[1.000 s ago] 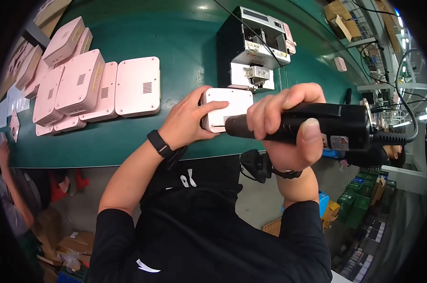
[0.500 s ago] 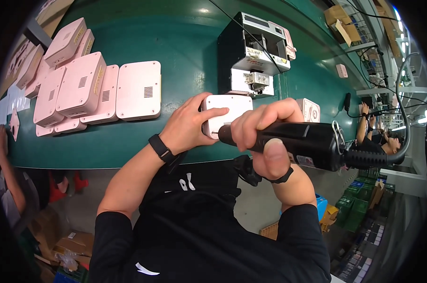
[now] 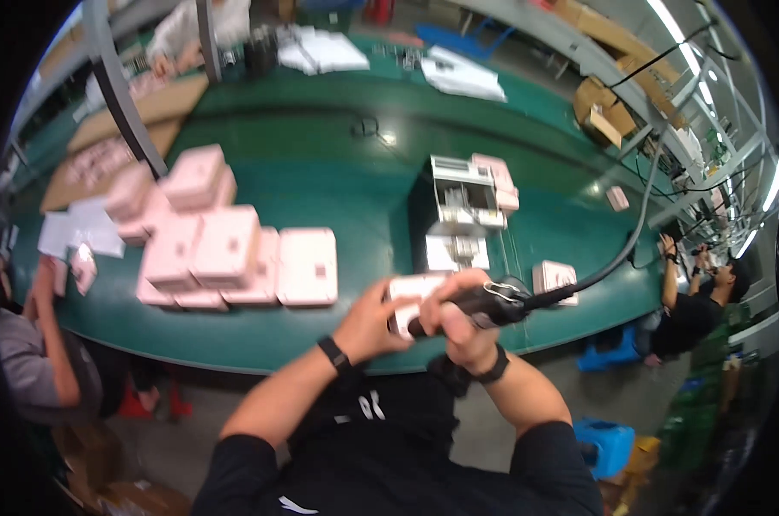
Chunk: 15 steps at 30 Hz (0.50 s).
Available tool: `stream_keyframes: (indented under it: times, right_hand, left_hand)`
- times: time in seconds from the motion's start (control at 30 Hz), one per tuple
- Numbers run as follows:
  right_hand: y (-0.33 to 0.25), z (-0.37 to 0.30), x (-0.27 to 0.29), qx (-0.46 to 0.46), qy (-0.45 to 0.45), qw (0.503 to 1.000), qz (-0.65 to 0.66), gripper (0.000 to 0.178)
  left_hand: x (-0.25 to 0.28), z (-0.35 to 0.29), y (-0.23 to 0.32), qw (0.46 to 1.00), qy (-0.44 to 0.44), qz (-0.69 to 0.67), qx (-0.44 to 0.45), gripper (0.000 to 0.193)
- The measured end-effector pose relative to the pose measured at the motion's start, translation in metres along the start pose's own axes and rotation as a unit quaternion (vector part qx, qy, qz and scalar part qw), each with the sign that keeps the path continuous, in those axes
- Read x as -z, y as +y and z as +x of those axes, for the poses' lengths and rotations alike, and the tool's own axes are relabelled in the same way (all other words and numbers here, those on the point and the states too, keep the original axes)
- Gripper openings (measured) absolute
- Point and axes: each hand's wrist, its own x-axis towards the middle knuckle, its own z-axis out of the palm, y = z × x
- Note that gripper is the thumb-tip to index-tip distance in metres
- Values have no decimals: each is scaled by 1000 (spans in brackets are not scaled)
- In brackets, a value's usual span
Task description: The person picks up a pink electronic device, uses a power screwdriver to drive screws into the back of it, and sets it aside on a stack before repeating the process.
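My left hand (image 3: 371, 325) grips the near left side of a pale pink plastic case (image 3: 414, 286) lying on the green table, its fingers around the edge. Wrapped around a black corded electric screwdriver (image 3: 499, 301) is my right hand (image 3: 460, 325). The screwdriver's nose points down and left at the case's near corner, and my right fingers partly cover the case. Blur hides whether the bit touches a screw. Just beyond the case stands a black and silver boxy machine (image 3: 458, 249), which looks like a screw feeder.
Stacked pink cases (image 3: 309, 267) fill the table's left part. Another pink case (image 3: 551, 279) lies to the right, and more sit behind the machine. The screwdriver cord (image 3: 617, 262) arcs up to the right. Co-workers (image 3: 41, 344) sit at left and right; a grey post (image 3: 119, 95) rises far left.
The view has tilted up, showing the table's far side, papers and another person there. The screwdriver's rear end now points more upward and away. Both hands keep their holds.
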Motion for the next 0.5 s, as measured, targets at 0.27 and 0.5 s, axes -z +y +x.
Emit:
stream_keyframes:
  times: [0.27, 0.5]
  right_hand:
    - [-64, -18, 76, 122, 162, 962, 181, 31]
    - [-46, -55, 107, 82, 267, 950, 139, 27]
  left_hand:
    - [55, -50, 45, 731, -6, -583, 354, 64]
    - [54, 61, -13, 637, 157, -687, 313, 65]
